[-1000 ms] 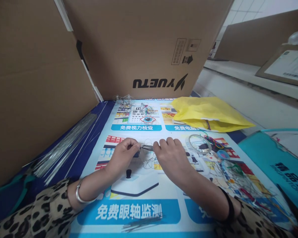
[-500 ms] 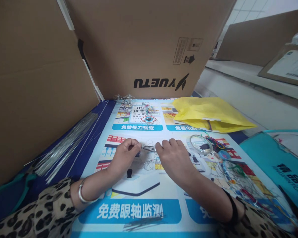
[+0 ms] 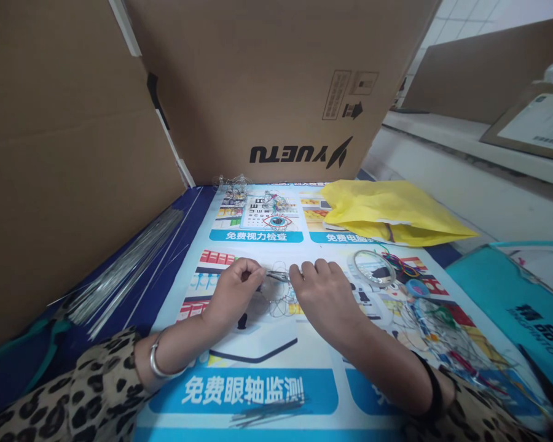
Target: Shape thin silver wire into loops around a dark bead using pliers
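Near the middle of the printed sheet, my left hand point(image 3: 239, 288) is closed in a pinch on the left end of a thin wire piece point(image 3: 277, 275). From the right, my right hand point(image 3: 322, 294) has its fingers curled round the other end of that piece, which may be a small tool; its exact form is hard to make out. A thin wire shape point(image 3: 276, 301) with loops shows just below and between both hands, over the print. The fingertips of both hands partly hide what they hold.
Long silvery wires point(image 3: 124, 270) lie at the left. Cut wires point(image 3: 267, 412) lie at the front. At the right are a yellow bag point(image 3: 391, 209), a clear ring coil point(image 3: 373, 268), tangled coloured wires point(image 3: 428, 319) and a teal bag point(image 3: 511, 294). Cardboard point(image 3: 267, 80) stands behind.
My left hand has turned slightly at the fingertips, and the wire shape below sits a little differently. Both hands keep nearly the same place; the whole view has shifted slightly.
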Available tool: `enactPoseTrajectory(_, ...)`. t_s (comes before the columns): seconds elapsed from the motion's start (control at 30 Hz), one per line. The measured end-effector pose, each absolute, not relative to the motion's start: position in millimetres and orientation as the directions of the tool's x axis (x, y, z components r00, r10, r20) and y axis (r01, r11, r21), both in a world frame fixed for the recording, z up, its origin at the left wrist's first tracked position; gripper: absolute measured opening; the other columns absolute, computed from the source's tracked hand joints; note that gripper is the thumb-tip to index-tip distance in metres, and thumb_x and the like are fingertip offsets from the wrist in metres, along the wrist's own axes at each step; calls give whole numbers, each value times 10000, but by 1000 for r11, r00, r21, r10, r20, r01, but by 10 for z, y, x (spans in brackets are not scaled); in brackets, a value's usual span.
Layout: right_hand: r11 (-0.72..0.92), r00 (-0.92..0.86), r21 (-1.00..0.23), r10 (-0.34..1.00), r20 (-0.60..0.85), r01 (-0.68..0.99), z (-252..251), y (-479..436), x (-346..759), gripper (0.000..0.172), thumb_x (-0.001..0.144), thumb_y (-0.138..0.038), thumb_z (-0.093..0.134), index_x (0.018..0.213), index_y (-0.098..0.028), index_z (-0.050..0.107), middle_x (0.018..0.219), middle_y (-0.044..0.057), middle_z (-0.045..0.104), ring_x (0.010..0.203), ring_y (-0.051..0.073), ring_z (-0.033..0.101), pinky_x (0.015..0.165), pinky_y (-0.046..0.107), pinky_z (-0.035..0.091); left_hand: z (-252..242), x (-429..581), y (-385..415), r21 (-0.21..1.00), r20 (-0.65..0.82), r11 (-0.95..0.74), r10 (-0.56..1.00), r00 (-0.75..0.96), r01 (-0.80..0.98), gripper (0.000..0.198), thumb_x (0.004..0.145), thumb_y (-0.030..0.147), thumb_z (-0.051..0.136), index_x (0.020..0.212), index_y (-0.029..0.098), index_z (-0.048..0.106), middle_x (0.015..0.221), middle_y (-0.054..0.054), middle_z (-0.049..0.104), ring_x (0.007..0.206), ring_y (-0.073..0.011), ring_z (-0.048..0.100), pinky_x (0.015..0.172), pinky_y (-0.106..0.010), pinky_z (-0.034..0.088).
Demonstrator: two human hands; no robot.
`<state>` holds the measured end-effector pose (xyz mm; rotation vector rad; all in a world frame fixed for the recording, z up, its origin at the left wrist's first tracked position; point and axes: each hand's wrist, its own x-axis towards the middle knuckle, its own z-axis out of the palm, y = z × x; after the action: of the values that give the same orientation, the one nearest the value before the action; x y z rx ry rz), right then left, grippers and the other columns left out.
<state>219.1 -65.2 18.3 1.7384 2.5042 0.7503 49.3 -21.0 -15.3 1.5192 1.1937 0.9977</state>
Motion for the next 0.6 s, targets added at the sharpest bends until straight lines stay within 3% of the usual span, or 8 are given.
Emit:
enactPoseTrajectory(0.33, 223, -358, 418, 891, 278, 881, 196, -704, 2131, 213, 775, -56, 440, 926, -110, 580, 733, 89, 554, 676, 221, 498, 585, 342, 288, -162, 505, -236, 970, 87, -129, 975, 204, 205, 214, 783, 333, 541, 666, 165, 481, 651, 20, 498, 612, -101, 445, 583, -227, 375)
enactPoseTrajectory(0.6, 199, -348, 449, 894, 281, 871, 173, -717, 2109, 274, 788, -57, 422, 1013, -98, 573, 739, 92, 564, 671, 226, 517, 579, 345, 303, -147, 509, -250, 966, 95, -139, 975, 198, 218, 208, 780, 318, 536, 652, 166, 473, 639, 25, 485, 599, -96, 431, 578, -225, 367)
